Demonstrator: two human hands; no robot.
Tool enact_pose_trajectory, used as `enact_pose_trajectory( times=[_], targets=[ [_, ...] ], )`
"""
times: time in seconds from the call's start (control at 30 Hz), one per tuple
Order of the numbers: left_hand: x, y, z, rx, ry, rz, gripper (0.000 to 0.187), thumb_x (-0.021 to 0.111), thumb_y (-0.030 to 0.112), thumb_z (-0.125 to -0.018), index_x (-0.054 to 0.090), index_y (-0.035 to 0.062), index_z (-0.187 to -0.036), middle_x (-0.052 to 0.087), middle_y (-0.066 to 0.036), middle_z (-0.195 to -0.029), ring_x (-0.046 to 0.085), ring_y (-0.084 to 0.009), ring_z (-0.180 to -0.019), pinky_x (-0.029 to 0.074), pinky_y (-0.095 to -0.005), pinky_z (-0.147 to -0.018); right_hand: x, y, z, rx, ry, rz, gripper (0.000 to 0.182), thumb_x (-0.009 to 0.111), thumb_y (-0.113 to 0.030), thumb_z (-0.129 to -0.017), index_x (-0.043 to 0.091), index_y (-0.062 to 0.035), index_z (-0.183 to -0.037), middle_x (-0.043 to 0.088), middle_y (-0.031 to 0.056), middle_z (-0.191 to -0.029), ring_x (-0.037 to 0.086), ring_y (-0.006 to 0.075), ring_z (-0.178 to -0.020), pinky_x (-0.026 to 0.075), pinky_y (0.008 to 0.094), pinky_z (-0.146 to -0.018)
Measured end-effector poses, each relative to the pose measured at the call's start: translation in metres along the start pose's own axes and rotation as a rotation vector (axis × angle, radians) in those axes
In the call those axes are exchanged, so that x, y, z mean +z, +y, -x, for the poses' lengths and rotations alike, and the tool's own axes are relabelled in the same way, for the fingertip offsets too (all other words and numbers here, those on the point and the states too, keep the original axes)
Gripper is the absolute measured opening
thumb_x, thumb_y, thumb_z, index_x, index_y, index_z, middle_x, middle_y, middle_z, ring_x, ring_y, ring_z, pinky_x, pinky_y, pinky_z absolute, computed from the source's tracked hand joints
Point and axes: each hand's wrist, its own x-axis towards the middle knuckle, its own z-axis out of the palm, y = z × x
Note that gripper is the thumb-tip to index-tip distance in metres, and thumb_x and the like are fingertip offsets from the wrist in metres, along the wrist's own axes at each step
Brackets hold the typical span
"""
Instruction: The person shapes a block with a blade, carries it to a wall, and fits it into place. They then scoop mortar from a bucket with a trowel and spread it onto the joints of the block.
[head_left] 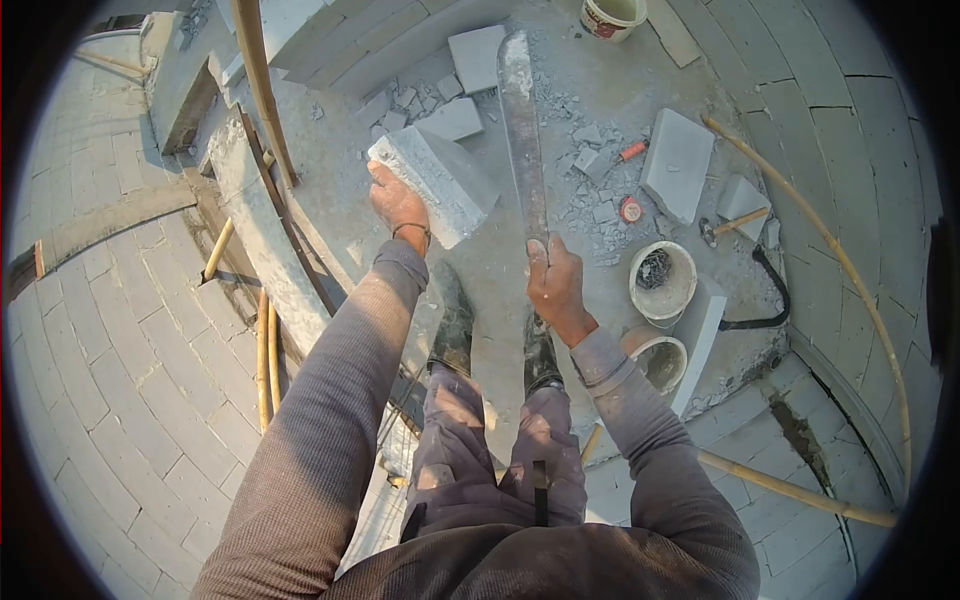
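Blade [522,140], long, flat, scuffed metal, gripped in right hand [558,288]; left hand [398,203] clasps chalky, angular block [452,188].

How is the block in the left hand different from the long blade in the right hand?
The block is chunky; the blade is long and narrow. The block looks pale; the blade looks darker. Both are held: block in the left hand, blade in the right hand.
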Motion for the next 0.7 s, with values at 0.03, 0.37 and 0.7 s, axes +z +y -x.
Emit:
enact_pose_trajectory(
  times=[0.03, 0.37, 0.7],
  targets=[
    [0.003, 0.003, 0.002, 0.008, 0.030, -0.033, 0.080, 0.032, 0.055, -0.110, 0.064, -0.0141, -0.088, 0.067, -0.023, -0.083, 0.060, -0.0303, -0.073, 0.049, -0.0462, -0.073, 0.004, 0.005, 0.003, -0.021, -0.005, 0.065, 0.026, 0.062, -0.022, -0.100, 0.059, 0.0038, -0.094, 0.062, 0.0305, -0.070, 0.064, 0.0521, -0.071, 0.049, 0.0564, -0.062],
    [0.004, 0.013, 0.005, -0.033, 0.000, -0.087, 0.076, 0.035, 0.058, -0.108, 0.063, -0.0101, -0.090, 0.066, -0.020, -0.084, 0.063, -0.0295, -0.076, 0.050, -0.0440, -0.075, -0.011, -0.060, 0.008, -0.337, 0.126, 0.307, 0.014, 0.067, -0.008, -0.091, 0.056, 0.0003, -0.094, 0.063, 0.0240, -0.081, 0.064, 0.0458, -0.066, 0.051, 0.0499, -0.058],
    [0.001, 0.026, 0.011, -0.051, -0.028, -0.031, 0.073, 0.033, 0.054, -0.109, 0.067, -0.0094, -0.103, 0.071, -0.024, -0.096, 0.070, -0.0374, -0.095, 0.052, -0.0444, -0.089, 0.025, -0.019, 0.006, -0.214, -0.057, 0.552, 0.026, 0.068, -0.005, -0.085, 0.056, 0.0018, -0.107, 0.064, 0.0193, -0.079, 0.067, 0.0409, -0.066, 0.054, 0.0480, -0.058]
  ],
)
